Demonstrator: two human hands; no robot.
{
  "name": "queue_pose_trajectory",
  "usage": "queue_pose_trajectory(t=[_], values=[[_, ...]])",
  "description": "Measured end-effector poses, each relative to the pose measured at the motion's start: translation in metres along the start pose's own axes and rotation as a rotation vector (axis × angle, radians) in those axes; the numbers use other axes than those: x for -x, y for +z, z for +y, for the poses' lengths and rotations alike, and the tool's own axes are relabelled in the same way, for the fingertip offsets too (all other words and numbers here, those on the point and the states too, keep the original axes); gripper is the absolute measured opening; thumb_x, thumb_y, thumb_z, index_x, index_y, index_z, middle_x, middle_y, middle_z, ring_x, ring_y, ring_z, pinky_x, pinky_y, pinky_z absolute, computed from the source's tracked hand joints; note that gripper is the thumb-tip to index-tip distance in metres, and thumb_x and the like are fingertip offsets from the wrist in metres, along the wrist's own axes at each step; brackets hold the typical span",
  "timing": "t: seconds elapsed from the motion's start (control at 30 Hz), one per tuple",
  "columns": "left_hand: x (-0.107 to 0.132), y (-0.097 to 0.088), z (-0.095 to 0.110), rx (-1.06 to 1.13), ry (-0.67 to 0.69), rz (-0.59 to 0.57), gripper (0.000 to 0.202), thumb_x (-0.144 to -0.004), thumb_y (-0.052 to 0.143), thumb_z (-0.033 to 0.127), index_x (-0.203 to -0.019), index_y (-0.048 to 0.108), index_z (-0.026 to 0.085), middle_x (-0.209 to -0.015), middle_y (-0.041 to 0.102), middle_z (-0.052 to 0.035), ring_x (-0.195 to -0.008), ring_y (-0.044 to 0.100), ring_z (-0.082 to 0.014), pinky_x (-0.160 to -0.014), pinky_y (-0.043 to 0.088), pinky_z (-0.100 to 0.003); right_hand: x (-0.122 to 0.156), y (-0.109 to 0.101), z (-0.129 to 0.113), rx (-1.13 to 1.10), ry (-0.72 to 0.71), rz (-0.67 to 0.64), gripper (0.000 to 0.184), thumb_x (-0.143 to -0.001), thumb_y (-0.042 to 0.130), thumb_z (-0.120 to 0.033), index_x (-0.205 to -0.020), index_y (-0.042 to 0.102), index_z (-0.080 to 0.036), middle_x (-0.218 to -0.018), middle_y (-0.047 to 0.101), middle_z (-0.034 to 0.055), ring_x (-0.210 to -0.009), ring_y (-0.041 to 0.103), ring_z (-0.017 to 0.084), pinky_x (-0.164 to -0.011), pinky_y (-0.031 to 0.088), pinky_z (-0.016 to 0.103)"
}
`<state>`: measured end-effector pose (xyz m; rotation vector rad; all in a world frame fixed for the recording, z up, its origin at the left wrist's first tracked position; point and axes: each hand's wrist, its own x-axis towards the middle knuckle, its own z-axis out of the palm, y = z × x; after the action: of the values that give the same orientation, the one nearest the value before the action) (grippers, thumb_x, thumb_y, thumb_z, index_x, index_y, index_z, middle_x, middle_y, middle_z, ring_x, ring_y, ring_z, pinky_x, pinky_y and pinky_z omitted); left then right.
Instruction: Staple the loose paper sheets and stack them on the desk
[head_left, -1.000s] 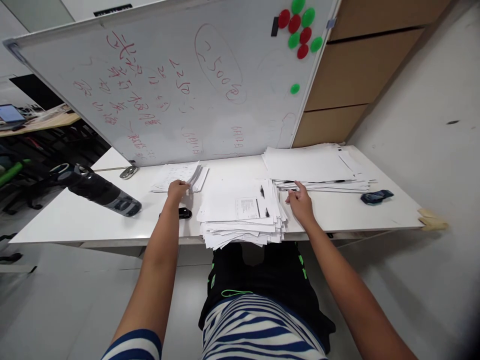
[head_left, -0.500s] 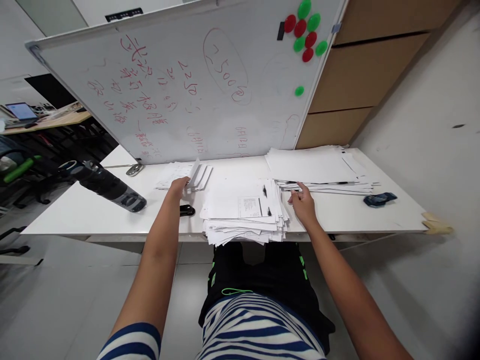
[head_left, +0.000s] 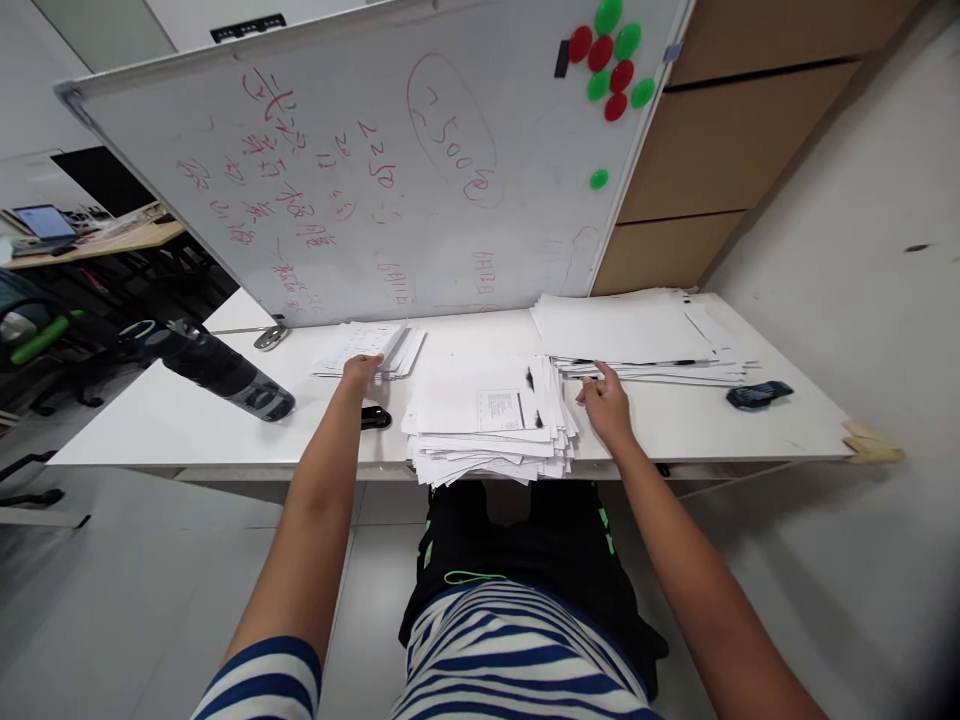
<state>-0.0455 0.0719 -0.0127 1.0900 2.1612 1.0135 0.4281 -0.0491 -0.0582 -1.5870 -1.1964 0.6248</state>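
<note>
White desk point(head_left: 187, 430) with two hands at the paper piles

Behind the desk stands a big whiteboard point(head_left: 525, 90) with red writing and round red and green magnets point(head_left: 622, 76). Brown boxes point(head_left: 697, 150) are stacked to the right of it.

Both arms reach forward from the person's striped shirt point(head_left: 517, 660). The left arm goes up from the bottom left, nearly straight. Its left hand point(head_left: 363, 372) lies on the front edge of the small paper pile point(head_left: 349, 345), at the back of the desk. The thumb points to the right along the papers. Most of the left fingers are hidden, so I cannot tell if they are pinching a sheet.

The right arm slants up and inward from the bottom right. Its right hand point(head_left: 606, 410) is low over the desk, just beside the thick paper pile point(head_left: 457, 390) in the middle. Its pointing finger stretches to the front edge of the wide paper pile point(head_left: 622, 330) on the right. The thumb is apart from that finger, and the others are curled in.

Near the left wrist is a small black thing point(head_left: 376, 418). Farther left, a dark bottle point(head_left: 217, 370) is on the desk. On the far right lies a dark crumpled thing point(head_left: 759, 396).
</note>
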Motion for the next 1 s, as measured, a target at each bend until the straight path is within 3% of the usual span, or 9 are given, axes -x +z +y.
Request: queue_pose_trajectory(t=[0.13, 0.3, 0.47, 0.57, 0.7, 0.8, 0.87, 0.93, 1.0], values=[[0.014, 0.003, 0.005, 0.015, 0.061, 0.104, 0.02, -0.08, 0.06, 0.034, -0.084, 0.063, 0.015, -0.075, 0.065, -0.0056, -0.066, 0.057, -0.0169, -0.062, 0.044, -0.029, -0.001, 0.002, 0.003, -0.018, -0.005, 0.016, 0.062, -0.09, 0.048, -0.05, -0.143, 0.046, -0.017, -0.071, 0.067, 0.0018, -0.071, 0.063, 0.021, -0.076, 0.048, 0.037], [0.024, -0.006, 0.019, 0.034, 0.172, 0.24, 0.025, -0.084, 0.052, 0.033, -0.094, 0.066, 0.015, -0.084, 0.068, -0.0067, -0.079, 0.061, -0.0186, -0.077, 0.047, -0.03, -0.003, 0.004, 0.002, -0.048, -0.003, 0.007, 0.064, -0.09, 0.047, -0.05, -0.143, 0.046, -0.014, -0.07, 0.067, 0.0023, -0.069, 0.062, 0.021, -0.073, 0.048, 0.036], [0.045, -0.013, 0.044, 0.046, 0.423, 0.343, 0.029, -0.086, 0.056, 0.045, -0.093, 0.066, 0.019, -0.087, 0.069, -0.004, -0.078, 0.061, -0.0172, -0.076, 0.046, -0.029, -0.005, 0.004, -0.001, -0.122, 0.03, 0.027, 0.065, -0.088, 0.049, -0.051, -0.141, 0.047, -0.013, -0.067, 0.064, 0.0003, -0.069, 0.06, 0.019, -0.068, 0.05, 0.033], [0.09, -0.01, 0.064, 0.065, 0.598, 0.336, 0.028, -0.087, 0.058, 0.047, -0.087, 0.065, 0.019, -0.082, 0.068, -0.0019, -0.074, 0.061, -0.0152, -0.073, 0.045, -0.027, -0.001, -0.001, -0.013, -0.17, 0.053, 0.055, 0.061, -0.088, 0.05, -0.052, -0.136, 0.053, -0.014, -0.067, 0.062, -0.0003, -0.064, 0.057, 0.016, -0.061, 0.049, 0.029], [0.184, 0.003, 0.076, 0.057, 0.903, 0.248, 0.023, -0.087, 0.063, 0.041, -0.079, 0.063, 0.02, -0.073, 0.066, 0.0006, -0.066, 0.059, -0.013, -0.07, 0.043, -0.028, 0.032, -0.012, -0.051, -0.205, 0.012, 0.055, 0.057, -0.088, 0.053, -0.056, -0.129, 0.059, -0.017, -0.073, 0.064, 0.001, -0.053, 0.051, 0.011, -0.05, 0.045, 0.024], [0.255, 0.016, 0.069, 0.0, 1.21, 0.163, 0.012, -0.086, 0.068, 0.03, -0.08, 0.064, 0.021, -0.071, 0.068, 0.002, -0.065, 0.061, -0.0124, -0.074, 0.04, -0.031, 0.071, -0.018, -0.084, -0.402, 0.095, -0.338, 0.063, -0.087, 0.054, -0.061, -0.134, 0.054, -0.018, -0.089, 0.071, 0.0072, -0.053, 0.061, 0.014, -0.042, 0.043, 0.023], [0.29, 0.027, 0.06, -0.01, 1.342, 0.121, 0.007, -0.086, 0.068, 0.024, -0.082, 0.063, 0.022, -0.073, 0.071, 0.0016, -0.071, 0.065, -0.0132, -0.074, 0.04, -0.032, 0.091, -0.018, -0.102, -0.503, 0.171, -0.523, 0.066, -0.088, 0.054, -0.062, -0.138, 0.049, -0.02, -0.098, 0.072, 0.0101, -0.064, 0.068, 0.018, -0.045, 0.05, 0.025], [0.312, 0.039, 0.053, -0.047, 1.414, 0.062, 0.007, -0.086, 0.067, 0.021, -0.082, 0.061, 0.022, -0.076, 0.072, 0.0016, -0.07, 0.066, -0.013, -0.072, 0.038, -0.034, 0.102, -0.016, -0.112, -0.554, 0.205, -0.573, 0.062, -0.089, 0.054, -0.06, -0.137, 0.05, -0.022, -0.105, 0.071, 0.0103, -0.072, 0.07, 0.02, -0.053, 0.057, 0.029], [0.323, 0.049, 0.047, -0.084, 1.437, 0.019, 0.008, -0.088, 0.065, 0.021, -0.082, 0.06, 0.022, -0.077, 0.073, 0.0018, -0.068, 0.065, -0.0125, -0.07, 0.037, -0.034, 0.105, -0.014, -0.116, -0.511, 0.211, -0.538, 0.054, -0.088, 0.057, -0.055, -0.131, 0.055, -0.022, -0.108, 0.071, 0.0087, -0.076, 0.07, 0.02, -0.059, 0.059, 0.031]])
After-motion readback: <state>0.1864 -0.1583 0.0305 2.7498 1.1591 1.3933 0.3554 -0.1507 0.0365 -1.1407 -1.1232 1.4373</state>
